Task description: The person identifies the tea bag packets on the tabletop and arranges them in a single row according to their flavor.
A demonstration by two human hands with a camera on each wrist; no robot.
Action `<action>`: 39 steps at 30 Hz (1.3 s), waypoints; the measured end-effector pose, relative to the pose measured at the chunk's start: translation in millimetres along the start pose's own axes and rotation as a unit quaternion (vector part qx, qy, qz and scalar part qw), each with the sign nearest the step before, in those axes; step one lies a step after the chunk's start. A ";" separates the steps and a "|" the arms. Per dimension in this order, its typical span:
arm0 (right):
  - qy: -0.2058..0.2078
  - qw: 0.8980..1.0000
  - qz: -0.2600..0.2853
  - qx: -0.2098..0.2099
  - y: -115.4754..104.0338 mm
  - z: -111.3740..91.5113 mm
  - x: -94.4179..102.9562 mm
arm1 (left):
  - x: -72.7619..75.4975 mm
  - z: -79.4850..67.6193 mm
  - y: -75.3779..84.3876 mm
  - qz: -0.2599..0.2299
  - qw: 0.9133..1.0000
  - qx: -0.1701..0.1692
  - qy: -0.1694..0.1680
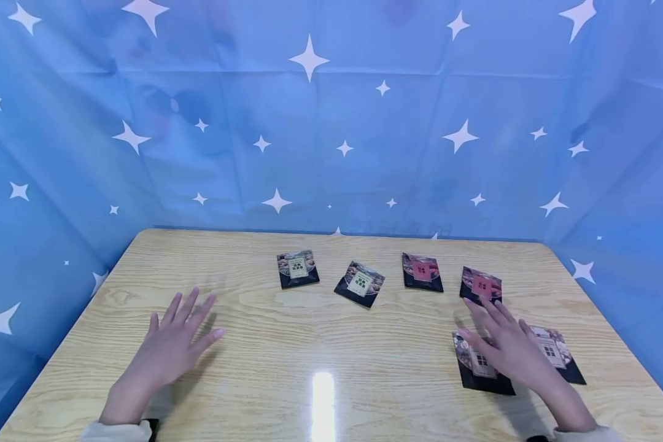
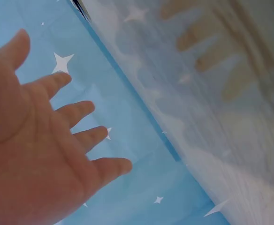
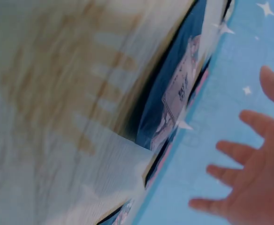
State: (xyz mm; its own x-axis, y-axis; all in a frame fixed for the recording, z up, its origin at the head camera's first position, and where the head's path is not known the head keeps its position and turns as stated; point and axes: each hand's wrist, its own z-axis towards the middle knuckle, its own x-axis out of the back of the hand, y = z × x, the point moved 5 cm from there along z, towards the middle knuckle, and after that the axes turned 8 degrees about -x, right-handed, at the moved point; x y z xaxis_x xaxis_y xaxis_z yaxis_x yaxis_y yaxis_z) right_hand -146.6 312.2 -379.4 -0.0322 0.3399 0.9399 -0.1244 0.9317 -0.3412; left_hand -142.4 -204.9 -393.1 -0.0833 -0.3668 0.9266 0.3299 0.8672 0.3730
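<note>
My left hand (image 1: 171, 347) hovers over the left side of the wooden table with its fingers spread, holding nothing. In the left wrist view the palm of the left hand (image 2: 43, 140) faces the table, fingers extended. On the right, my right hand (image 1: 511, 350) is spread above two packets with pale labels, a nearer packet (image 1: 483, 371) and one beside it (image 1: 560, 356), covering part of both. Its fingertips overlap the lower edge of a red-labelled packet (image 1: 482, 283). The right wrist view shows the right hand (image 3: 254, 159) with straight fingers, apart from a dark packet (image 3: 174, 93).
Farther back lie another red-labelled packet (image 1: 422, 272) and two packets with pale green labels, one at the left (image 1: 298, 269) and one turned askew (image 1: 360, 284). A blue curtain with white stars (image 1: 331, 123) hangs behind the wooden table (image 1: 265, 368).
</note>
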 end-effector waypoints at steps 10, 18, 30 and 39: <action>-0.013 0.991 0.128 0.034 -2.2 -11.2 10.0 | 7.6 1.5 -5.6 0.004 0.999 -0.026 0.031; -0.108 0.980 0.169 -0.004 5.6 -17.5 -0.4 | 6.7 20.9 2.6 -0.045 0.998 -0.034 0.018; -0.183 0.968 0.162 -0.061 9.7 -18.2 -8.6 | -2.8 77.8 27.2 -0.133 0.988 -0.072 0.013; -0.190 0.965 0.170 -0.058 14.5 -20.7 -9.7 | -12.4 119.2 38.4 -0.211 0.975 -0.070 -0.012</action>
State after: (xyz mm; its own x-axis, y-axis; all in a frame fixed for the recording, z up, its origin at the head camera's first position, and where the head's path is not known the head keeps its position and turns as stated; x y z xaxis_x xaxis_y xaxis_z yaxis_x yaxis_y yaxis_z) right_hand -127.6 325.0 -393.8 -0.4153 0.5778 0.7026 0.0688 0.7901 -0.6091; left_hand -240.8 -126.9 -384.4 -0.2609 -0.6709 0.6942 0.3872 0.5860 0.7118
